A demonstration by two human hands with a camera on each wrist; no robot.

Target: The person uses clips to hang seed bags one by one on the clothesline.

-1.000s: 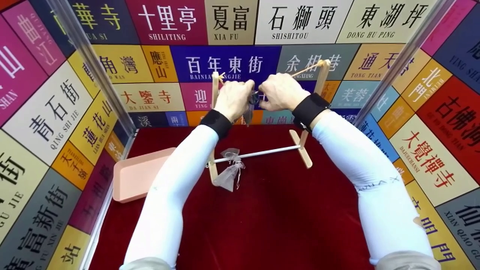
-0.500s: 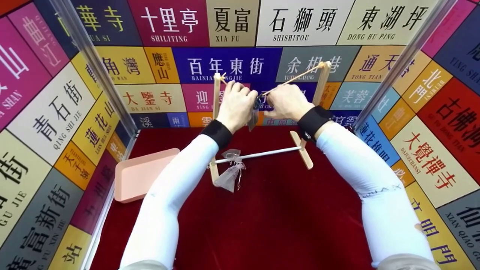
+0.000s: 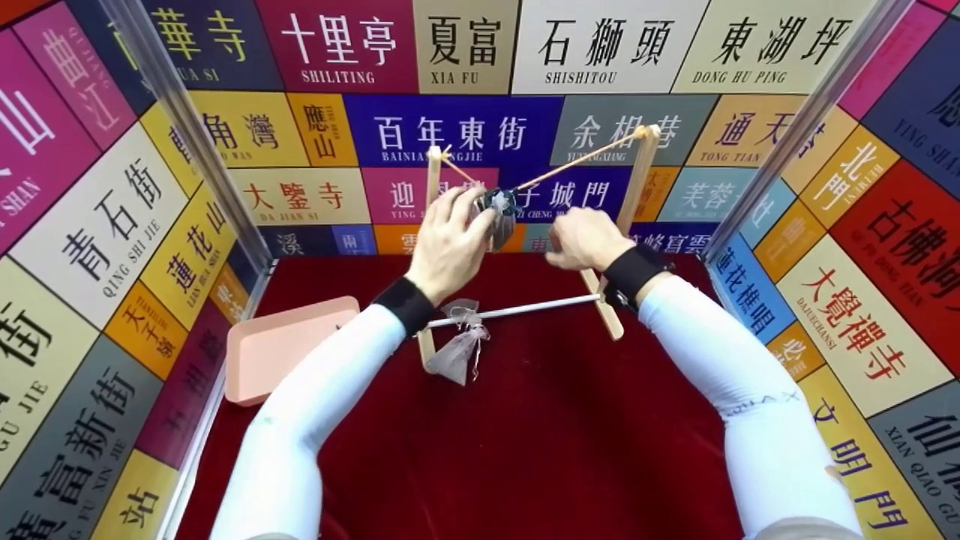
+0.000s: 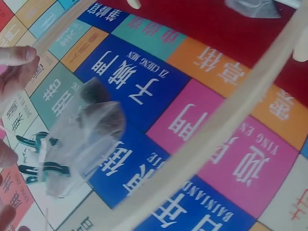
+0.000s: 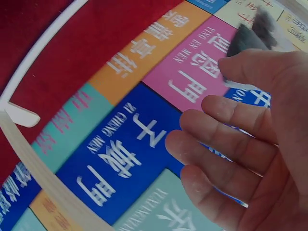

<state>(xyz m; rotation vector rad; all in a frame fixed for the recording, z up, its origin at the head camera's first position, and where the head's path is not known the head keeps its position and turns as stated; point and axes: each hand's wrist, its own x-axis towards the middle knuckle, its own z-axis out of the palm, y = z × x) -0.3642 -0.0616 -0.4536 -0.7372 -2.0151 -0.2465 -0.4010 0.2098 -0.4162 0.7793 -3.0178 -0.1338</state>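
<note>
A clear pouch [image 4: 72, 139] with dark pieces inside hangs from the thin cord [image 3: 585, 158] strung between two wooden posts. Dark green curved pieces [image 4: 45, 171] sit at the pouch's mouth. My left hand [image 3: 450, 236] is beside the hanging pouch in the head view, fingers spread and extended, overlapping its left side. My right hand [image 3: 590, 238] is to the right of the pouch, in front of the right post. In the right wrist view its fingers [image 5: 221, 159] are loosely bent around nothing, and the pouch shows behind the thumb.
The wooden stand has a left post [image 3: 433, 187], a right post [image 3: 637, 180] and a white rod [image 3: 532, 306] low between them. A sheer drawstring pouch [image 3: 459, 349] hangs at the rod's left end. A pink tray [image 3: 262, 360] lies left on the red cloth [image 3: 540, 450].
Both hands were close together at the cord. The right hand has let go and moved down and right; the left has eased left and down, leaving the pouch hanging on the sagging cord.
</note>
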